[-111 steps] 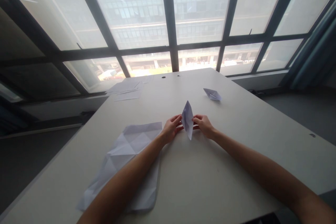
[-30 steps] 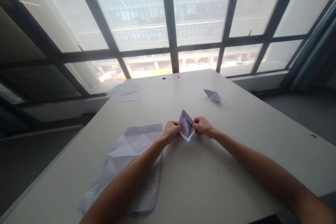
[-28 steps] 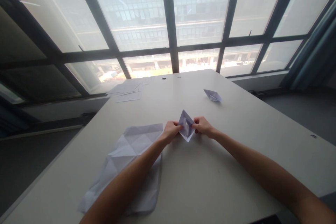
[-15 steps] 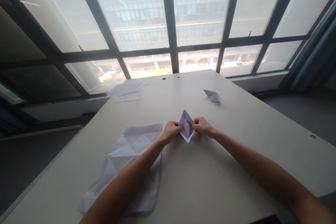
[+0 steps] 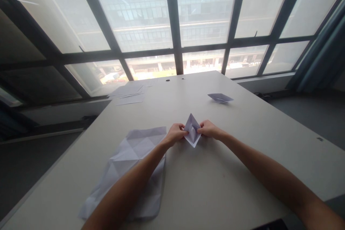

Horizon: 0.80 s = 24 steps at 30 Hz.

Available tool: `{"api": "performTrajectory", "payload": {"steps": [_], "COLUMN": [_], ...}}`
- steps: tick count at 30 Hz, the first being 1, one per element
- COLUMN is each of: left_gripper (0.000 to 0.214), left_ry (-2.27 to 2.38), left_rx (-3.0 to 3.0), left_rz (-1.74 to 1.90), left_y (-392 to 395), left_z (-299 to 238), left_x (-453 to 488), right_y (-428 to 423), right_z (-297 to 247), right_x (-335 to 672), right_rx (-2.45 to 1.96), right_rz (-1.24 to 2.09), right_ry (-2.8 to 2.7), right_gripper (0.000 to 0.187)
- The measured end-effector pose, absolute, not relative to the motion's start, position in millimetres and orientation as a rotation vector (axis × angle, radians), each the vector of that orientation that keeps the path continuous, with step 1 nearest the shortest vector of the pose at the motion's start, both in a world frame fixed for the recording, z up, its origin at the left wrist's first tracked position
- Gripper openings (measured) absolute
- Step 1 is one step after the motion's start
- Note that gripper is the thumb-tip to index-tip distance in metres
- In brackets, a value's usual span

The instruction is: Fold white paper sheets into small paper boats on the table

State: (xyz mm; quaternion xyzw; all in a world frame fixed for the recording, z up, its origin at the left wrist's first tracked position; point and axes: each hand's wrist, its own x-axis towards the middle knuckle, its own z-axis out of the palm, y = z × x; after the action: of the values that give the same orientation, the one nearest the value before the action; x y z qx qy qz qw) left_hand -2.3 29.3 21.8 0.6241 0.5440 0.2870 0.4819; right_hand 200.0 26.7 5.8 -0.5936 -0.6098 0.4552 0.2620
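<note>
Hazy daylight enters through dark-framed windows (image 5: 203,10) across the top; a blue curtain (image 5: 316,55) hangs upper right, grey floor (image 5: 304,106) below it, white tabletop (image 5: 205,183) filling the centre.

A single head-worn camera looks forward and down along the white table (image 5: 199,187) from its near end; the left hand (image 5: 176,133) and right hand (image 5: 208,128) sit near mid-view. Its wide view reaches the windows (image 5: 205,18) beyond.

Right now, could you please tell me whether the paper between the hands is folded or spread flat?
Folded: the held paper shows a pointed diamond outline with a fold inside.
</note>
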Motion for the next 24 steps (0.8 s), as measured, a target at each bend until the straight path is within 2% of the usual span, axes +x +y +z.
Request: {"api": "performTrajectory", "payload": {"steps": [13,19,21,24], "left_gripper": [0.023,0.032,0.034,0.035], "left_ry": [1.315,1.26,1.275,1.352], "left_rx": [1.612,1.526,1.491,1.469], "left_rz": [0.719,0.691,0.67,0.723], "left_y": [34.5,33.7,33.0,33.8], "left_z": [6.0,14.8,19.1,21.9], "left_x": [-4.0,-3.4,-2.5,-1.6], "right_y": [27.1,26.6,27.5,29.4], "right_z": [8.5,23.1,30.2,40.9], "right_x": [203.0,209.3,214.5,220.0], "right_rx": [-1.589,-1.672,-1.698,-1.72], "right_rz": [1.264,1.269,1.163,0.8], "right_ry": [-1.725,-1.783,-1.832,-1.882], "right_gripper": [0.008,0.02,0.024,0.022]}}
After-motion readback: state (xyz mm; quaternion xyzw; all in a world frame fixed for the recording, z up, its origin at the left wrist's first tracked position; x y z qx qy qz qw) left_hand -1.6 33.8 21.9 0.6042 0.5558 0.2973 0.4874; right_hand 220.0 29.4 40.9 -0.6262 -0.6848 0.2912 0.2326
